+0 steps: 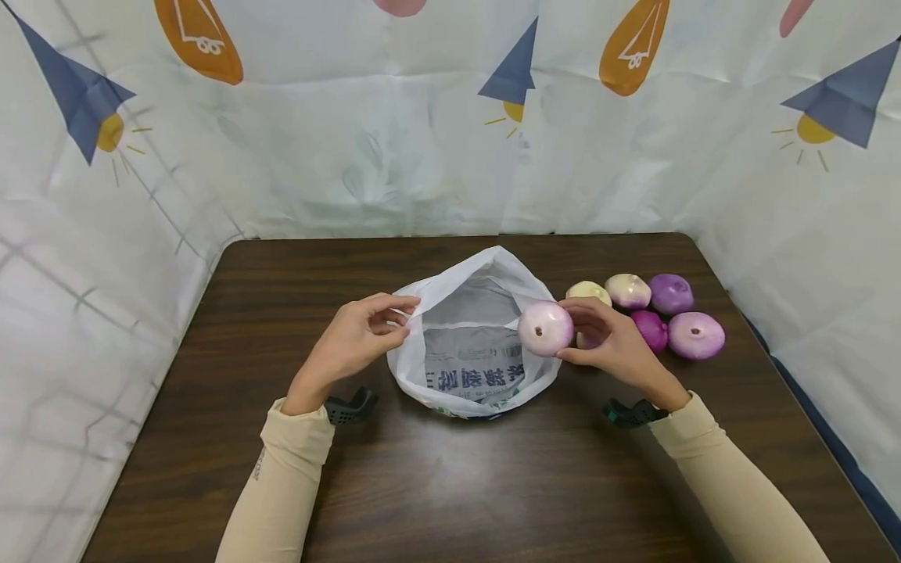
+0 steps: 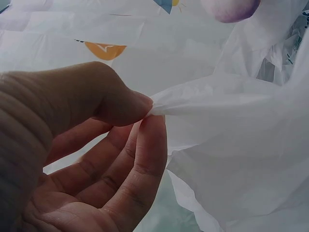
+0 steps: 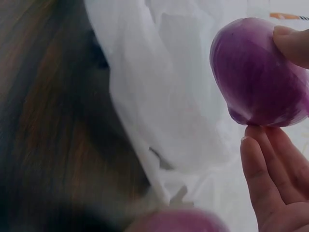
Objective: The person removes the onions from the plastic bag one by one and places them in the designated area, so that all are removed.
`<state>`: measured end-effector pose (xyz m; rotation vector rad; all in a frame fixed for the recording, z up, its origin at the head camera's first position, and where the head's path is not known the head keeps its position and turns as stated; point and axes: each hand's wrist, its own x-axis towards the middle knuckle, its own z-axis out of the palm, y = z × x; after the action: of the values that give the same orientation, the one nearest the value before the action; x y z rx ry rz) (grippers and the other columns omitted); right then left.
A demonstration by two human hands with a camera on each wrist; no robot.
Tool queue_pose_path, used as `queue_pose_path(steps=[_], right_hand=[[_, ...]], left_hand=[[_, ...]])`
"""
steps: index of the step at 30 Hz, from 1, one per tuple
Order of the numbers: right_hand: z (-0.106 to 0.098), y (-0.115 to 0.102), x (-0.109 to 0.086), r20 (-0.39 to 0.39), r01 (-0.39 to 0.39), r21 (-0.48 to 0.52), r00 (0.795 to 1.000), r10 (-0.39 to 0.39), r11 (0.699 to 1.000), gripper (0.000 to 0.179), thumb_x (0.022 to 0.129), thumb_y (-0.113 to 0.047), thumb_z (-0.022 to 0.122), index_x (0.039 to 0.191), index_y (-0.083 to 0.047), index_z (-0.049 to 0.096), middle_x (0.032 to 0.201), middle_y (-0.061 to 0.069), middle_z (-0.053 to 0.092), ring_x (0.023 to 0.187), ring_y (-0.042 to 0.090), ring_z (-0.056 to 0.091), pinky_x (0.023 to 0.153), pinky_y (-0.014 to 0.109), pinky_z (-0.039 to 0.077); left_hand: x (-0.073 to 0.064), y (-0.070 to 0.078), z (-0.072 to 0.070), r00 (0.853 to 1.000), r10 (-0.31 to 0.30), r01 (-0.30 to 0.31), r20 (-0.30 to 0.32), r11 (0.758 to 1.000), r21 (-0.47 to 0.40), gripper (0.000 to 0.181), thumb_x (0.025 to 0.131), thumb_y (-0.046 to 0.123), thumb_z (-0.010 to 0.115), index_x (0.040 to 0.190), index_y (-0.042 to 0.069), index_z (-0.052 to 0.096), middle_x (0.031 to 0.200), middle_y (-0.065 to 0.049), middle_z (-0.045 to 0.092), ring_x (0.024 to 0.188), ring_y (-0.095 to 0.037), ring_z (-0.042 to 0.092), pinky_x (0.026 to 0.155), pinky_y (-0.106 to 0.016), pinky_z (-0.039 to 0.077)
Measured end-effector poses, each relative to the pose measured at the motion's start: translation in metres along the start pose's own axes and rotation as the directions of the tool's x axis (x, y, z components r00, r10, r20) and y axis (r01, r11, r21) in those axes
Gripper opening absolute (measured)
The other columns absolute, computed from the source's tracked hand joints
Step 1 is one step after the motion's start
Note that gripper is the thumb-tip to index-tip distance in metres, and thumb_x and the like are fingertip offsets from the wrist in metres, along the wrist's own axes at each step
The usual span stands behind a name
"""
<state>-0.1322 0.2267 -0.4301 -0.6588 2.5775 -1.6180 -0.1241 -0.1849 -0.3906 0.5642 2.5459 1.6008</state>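
Note:
A white plastic bag (image 1: 411, 367) with dark printing stands on the table, its mouth spread wide. At the bag's left rim, my left hand (image 1: 357, 336) pinches the edge between thumb and forefinger; the left wrist view shows this hand (image 2: 111, 145) with the film (image 2: 217, 121) drawn taut. A peeled purple-white onion (image 1: 545, 328) is held by my right hand (image 1: 611, 344) over the right edge of the bag's mouth. In the right wrist view that onion (image 3: 260, 72) sits between the thumb and fingertips. The visible inside of the bag shows only film.
Several peeled onions lie together on the right of the table, among them a purple onion (image 1: 671, 294) and a pale purple onion (image 1: 697, 336); one is partly hidden behind my right hand. The dark wooden table (image 1: 450, 485) meets a patterned white cloth (image 1: 422, 172) behind.

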Motion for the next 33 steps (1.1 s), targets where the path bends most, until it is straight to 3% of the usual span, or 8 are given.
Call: queue_pose_path(steps=[6, 12, 21, 33], right_hand=[[-0.012, 0.007, -0.017, -0.022, -0.018, 0.014, 1.000, 0.019, 1.000, 0.071, 0.077, 0.000, 0.089, 0.140, -0.009, 0.057, 0.130, -0.014, 0.066, 0.115, -0.004, 0.067, 0.098, 0.015, 0.055], [-0.021, 0.017, -0.035, -0.022, 0.007, 0.066, 1.000, -0.006, 0.998, 0.071, 0.075, 0.012, 0.084, 0.139, 0.002, 0.054, 0.132, -0.015, 0.062, 0.117, -0.003, 0.065, 0.099, 0.012, 0.053], [-0.029, 0.029, -0.058, -0.033, -0.033, -0.019, 0.999, 0.032, 0.999, 0.070, 0.077, 0.005, 0.087, 0.139, -0.004, 0.056, 0.130, -0.018, 0.063, 0.116, -0.006, 0.064, 0.101, 0.008, 0.050], [-0.025, 0.041, -0.071, 0.011, -0.041, -0.067, 0.999, 0.042, 0.997, 0.066, 0.076, -0.002, 0.090, 0.135, -0.011, 0.062, 0.129, -0.014, 0.065, 0.111, -0.004, 0.065, 0.098, 0.008, 0.051]], left_hand=[[0.000, -0.001, -0.002, 1.000, 0.000, 0.000, 0.000, 1.000, 0.019, 0.040, 0.093, -0.001, 0.069, 0.132, 0.004, 0.069, 0.134, -0.015, 0.069, 0.107, -0.027, 0.071, 0.085, -0.011, 0.056], [0.000, -0.001, -0.001, 1.000, 0.003, -0.003, 0.004, 1.000, 0.025, 0.039, 0.093, -0.001, 0.069, 0.132, 0.004, 0.069, 0.134, -0.015, 0.069, 0.108, -0.027, 0.071, 0.085, -0.011, 0.056], [0.001, -0.001, -0.002, 1.000, -0.008, 0.008, 0.002, 1.000, 0.027, 0.039, 0.093, 0.000, 0.069, 0.132, 0.004, 0.069, 0.135, -0.015, 0.069, 0.108, -0.026, 0.071, 0.086, -0.011, 0.056], [0.000, -0.001, -0.001, 0.999, -0.035, 0.035, 0.000, 0.998, 0.046, 0.039, 0.094, 0.002, 0.069, 0.133, 0.007, 0.069, 0.133, -0.014, 0.069, 0.107, -0.025, 0.071, 0.083, -0.011, 0.055]])
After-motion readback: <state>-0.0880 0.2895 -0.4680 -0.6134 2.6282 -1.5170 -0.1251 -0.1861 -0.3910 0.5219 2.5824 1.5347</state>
